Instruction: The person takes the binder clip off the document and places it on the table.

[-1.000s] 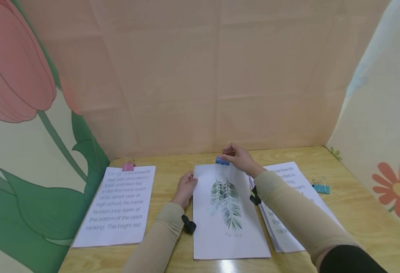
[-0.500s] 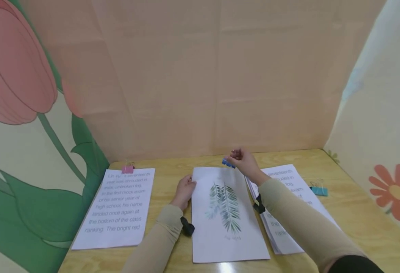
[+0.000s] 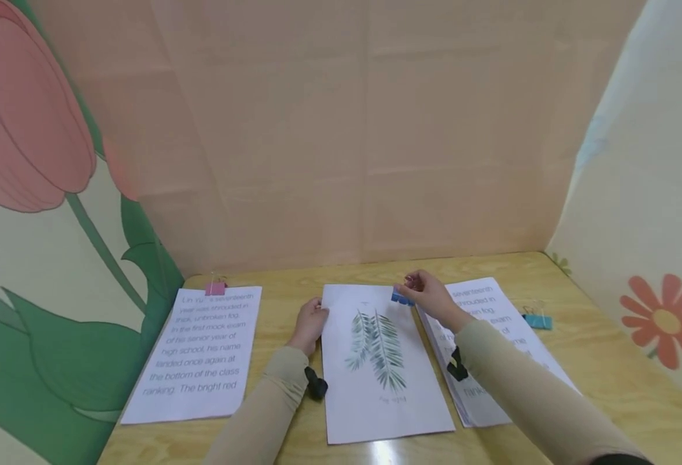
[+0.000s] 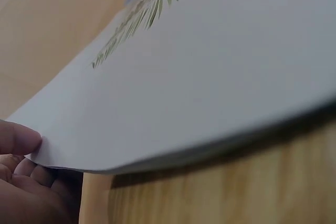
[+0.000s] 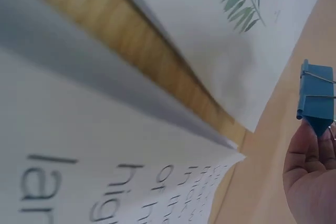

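A stack of paper (image 3: 370,413) with a green palm-leaf print lies in the middle of the table. My left hand (image 3: 308,326) pinches its upper left edge, thumb on top and fingers beneath, as the left wrist view shows. My right hand (image 3: 434,298) holds a blue binder clip (image 3: 402,297) over the stack's upper right corner. In the right wrist view the binder clip (image 5: 317,93) is apart from the paper, with the fingers at its end and its wire handles showing.
On the left lies a printed text stack (image 3: 190,361) with a pink binder clip (image 3: 216,288) at its top. Another text stack (image 3: 492,342) sits under the right forearm. A teal binder clip (image 3: 538,321) rests on the table (image 3: 602,361) to the right.
My right hand has moved the blue binder clip from the stack's top edge rightward and down to its upper right corner. The left hand keeps its place at the edge.
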A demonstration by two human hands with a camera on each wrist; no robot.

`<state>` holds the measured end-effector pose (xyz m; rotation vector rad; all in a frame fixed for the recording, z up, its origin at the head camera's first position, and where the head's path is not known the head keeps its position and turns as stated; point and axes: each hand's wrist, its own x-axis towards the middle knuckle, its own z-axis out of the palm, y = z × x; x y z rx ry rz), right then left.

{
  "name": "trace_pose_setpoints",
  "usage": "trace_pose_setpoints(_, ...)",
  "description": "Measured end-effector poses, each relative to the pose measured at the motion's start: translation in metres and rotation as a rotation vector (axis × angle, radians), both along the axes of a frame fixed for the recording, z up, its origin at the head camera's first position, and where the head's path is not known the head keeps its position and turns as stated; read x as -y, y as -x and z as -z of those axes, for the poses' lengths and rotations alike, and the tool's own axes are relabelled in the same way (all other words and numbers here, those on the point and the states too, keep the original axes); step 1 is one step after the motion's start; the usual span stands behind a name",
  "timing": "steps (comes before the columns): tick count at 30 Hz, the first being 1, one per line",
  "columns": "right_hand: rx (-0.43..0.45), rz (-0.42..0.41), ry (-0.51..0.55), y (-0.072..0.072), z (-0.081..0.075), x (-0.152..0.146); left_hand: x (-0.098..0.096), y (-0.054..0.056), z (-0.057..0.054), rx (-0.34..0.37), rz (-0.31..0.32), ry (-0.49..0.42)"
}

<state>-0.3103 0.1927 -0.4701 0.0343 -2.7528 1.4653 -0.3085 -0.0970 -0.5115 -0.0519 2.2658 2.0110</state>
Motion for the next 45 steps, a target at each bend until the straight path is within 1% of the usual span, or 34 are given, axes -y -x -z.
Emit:
trace_pose_setpoints(7,0.074,-0.017,-0.062,-0.011,0.006,-0.008,0.001,0.001,0.002,-0.006,-0.011,0.030)
trace_pose_setpoints(13,0.062,-0.039,-0.079,-0.017,0.010,-0.011,0.000,0.005,0.002,0.017,-0.027,0.045)
trace_pose_setpoints(17,0.080,-0.050,-0.086,-0.020,0.012,-0.011,0.001,0.007,0.004,0.028,-0.026,0.048)
trace_pose_setpoints(24,0.107,-0.055,-0.104,-0.028,0.015,-0.012,0.002,0.003,0.002,0.005,-0.019,0.041)
trace_pose_setpoints(32,0.131,-0.057,-0.108,-0.034,0.018,-0.014,0.004,0.000,-0.002,0.028,-0.015,0.056)
trace_pose_setpoints(41,0.120,-0.072,-0.121,-0.042,0.020,-0.019,0.003,0.001,0.001,0.030,-0.008,0.066)
trace_pose_setpoints(45,0.136,-0.067,-0.140,-0.046,0.020,-0.020,0.002,0.000,0.001,0.035,-0.023,0.080)
